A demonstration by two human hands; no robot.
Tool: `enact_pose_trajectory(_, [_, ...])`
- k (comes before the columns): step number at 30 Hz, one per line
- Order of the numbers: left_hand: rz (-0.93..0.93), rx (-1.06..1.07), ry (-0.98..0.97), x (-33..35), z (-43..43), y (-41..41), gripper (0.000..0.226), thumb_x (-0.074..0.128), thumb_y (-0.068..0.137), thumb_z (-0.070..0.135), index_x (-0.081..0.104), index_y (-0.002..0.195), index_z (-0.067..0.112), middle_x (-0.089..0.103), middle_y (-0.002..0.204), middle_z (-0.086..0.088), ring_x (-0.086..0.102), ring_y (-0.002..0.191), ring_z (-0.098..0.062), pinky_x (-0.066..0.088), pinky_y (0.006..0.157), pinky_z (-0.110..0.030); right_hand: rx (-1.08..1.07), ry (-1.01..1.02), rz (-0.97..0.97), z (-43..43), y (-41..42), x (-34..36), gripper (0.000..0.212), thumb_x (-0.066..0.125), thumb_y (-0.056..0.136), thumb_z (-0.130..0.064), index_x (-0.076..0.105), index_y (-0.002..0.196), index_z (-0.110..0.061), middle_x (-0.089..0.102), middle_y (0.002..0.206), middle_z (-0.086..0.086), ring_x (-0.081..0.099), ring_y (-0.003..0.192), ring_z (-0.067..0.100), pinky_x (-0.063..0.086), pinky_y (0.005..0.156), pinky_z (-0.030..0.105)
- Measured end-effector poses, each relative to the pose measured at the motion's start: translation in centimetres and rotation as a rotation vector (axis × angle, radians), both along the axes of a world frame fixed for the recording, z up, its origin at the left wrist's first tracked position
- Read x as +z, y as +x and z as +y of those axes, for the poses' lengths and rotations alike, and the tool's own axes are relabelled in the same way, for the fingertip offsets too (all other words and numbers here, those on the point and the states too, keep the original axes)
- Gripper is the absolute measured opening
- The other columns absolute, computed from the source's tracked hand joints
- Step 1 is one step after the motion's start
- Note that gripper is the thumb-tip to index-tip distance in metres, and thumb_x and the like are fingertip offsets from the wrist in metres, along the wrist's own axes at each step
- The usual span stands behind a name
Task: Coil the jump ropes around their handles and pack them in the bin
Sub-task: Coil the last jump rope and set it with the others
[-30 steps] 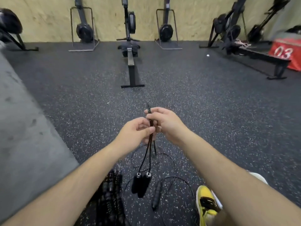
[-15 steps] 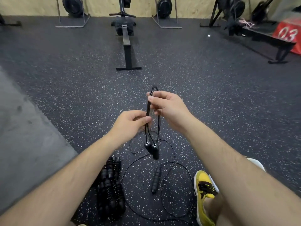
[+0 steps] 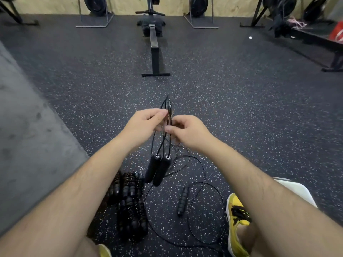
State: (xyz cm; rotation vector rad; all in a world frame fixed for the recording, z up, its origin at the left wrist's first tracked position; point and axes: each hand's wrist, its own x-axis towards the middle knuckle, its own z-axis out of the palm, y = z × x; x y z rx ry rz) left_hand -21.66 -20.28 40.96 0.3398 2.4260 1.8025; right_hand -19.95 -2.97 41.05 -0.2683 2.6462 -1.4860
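Jump rope pinched by left hand and right hand, 2 handles dangling below

Rowing machine, yellow shoe (black laces), grey mat

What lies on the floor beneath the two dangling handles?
Loops of thin black cord and, nearby, a loose handle; the dangling handles hide whatever is directly behind them.

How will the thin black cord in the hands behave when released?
Probably springy: the cord arches stiffly above the left hand and right hand rather than drooping. Likely to uncoil, as the floor rope lies in wide loops.
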Motion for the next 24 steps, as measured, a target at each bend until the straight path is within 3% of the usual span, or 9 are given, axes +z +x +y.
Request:
enact_pose_trajectory(2, [-0.082,-0.113,-0.045,-0.6,-0.3,0.3,0.028,0.047,0.107,0.026,0.075,0.110,0.022,0.077,0.107,-0.001,0.071,0.106,-0.024,0.052,0.102,-0.045,-0.030,-0.067,-0.017,0.2,-0.2,0.5,0.026,0.067,0.094,-0.017,0.060,0.069,-0.019,0.062,0.063,0.001,0.059,0.057,0.017,0.048,0.054,0.023])
enact_pose_trajectory(5, [-0.161,-0.276,-0.098,-1.5,-0.1,1.0,0.026,0.044,0.108,0.017,0.069,0.116,0.014,0.076,0.112,-0.002,0.068,0.114,-0.018,0.045,0.109,-0.037,-0.044,-0.171,-0.049,0.4,-0.8,0.6,0.023,0.067,0.095,-0.016,0.064,0.082,0.003,0.062,0.065,0.006,0.058,0.057,0.022,0.052,0.061,0.035])
enact_pose_trajectory(8, [-0.095,-0.269,-0.255,-2.0,0.7,1.6,0.021,0.051,0.105,0.018,0.070,0.107,0.027,0.077,0.103,0.012,0.069,0.099,0.002,0.047,0.095,-0.029,-0.055,-0.206,-0.055,0.6,-1.2,0.4,0.029,0.068,0.095,-0.019,0.063,0.092,0.010,0.061,0.064,0.005,0.056,0.056,0.020,0.051,0.062,0.035])
enact_pose_trajectory(9, [-0.076,-0.221,-0.272,-2.2,0.9,1.5,0.019,0.054,0.104,0.024,0.071,0.102,0.030,0.077,0.098,0.012,0.070,0.091,0.001,0.050,0.089,-0.030,-0.052,-0.201,-0.045,0.7,-1.3,0.4,0.029,0.068,0.095,-0.020,0.063,0.089,0.008,0.061,0.063,0.003,0.056,0.056,0.019,0.051,0.062,0.034])
enact_pose_trajectory(11, [-0.065,-0.173,-0.266,-2.2,1.3,1.5,0.017,0.057,0.099,0.038,0.073,0.100,0.031,0.078,0.096,0.000,0.073,0.092,-0.018,0.055,0.090,-0.043,-0.056,-0.197,-0.035,0.9,-1.5,0.4,0.027,0.069,0.094,-0.022,0.064,0.081,0.000,0.061,0.062,0.001,0.057,0.056,0.019,0.051,0.062,0.034])
enact_pose_trajectory(13, [-0.102,-0.175,-0.168,-2.0,1.6,1.6,0.017,0.057,0.102,0.028,0.072,0.104,0.022,0.078,0.097,-0.007,0.074,0.095,-0.029,0.055,0.094,-0.054,-0.059,-0.225,-0.036,1.1,-1.6,0.3,0.025,0.068,0.095,-0.023,0.064,0.076,-0.006,0.064,0.065,0.005,0.058,0.059,0.019,0.052,0.062,0.035])
enact_pose_trajectory(17, [-0.090,-0.119,-0.100,-1.3,1.8,1.3,0.019,0.053,0.104,0.012,0.069,0.107,0.003,0.078,0.090,-0.008,0.077,0.087,-0.023,0.060,0.087,-0.051,0.001,-0.209,-0.084,1.7,-1.7,0.2,0.011,0.062,0.088,-0.022,0.068,0.085,-0.014,0.074,0.099,0.010,0.060,0.078,0.012,0.049,0.067,0.032])
enact_pose_trajectory(20, [-0.080,-0.065,-0.068,-0.7,1.3,0.8,0.017,0.055,0.103,0.013,0.071,0.099,0.007,0.078,0.085,-0.008,0.077,0.079,-0.022,0.062,0.079,-0.046,0.099,-0.147,-0.176,2.1,-1.5,-0.6,0.035,0.066,0.071,-0.028,0.068,0.106,-0.022,0.072,0.105,-0.001,0.063,0.090,0.008,0.052,0.083,0.032])
enact_pose_trajectory(24, [-0.080,-0.027,-0.008,0.2,0.8,0.5,0.019,0.055,0.103,0.014,0.071,0.094,0.008,0.078,0.085,-0.010,0.076,0.081,-0.025,0.062,0.072,-0.035,0.225,-0.089,-0.300,1.4,-0.6,-2.8,0.057,0.086,0.070,-0.034,0.064,0.122,-0.030,0.071,0.119,-0.010,0.065,0.113,0.010,0.046,0.107,0.036])
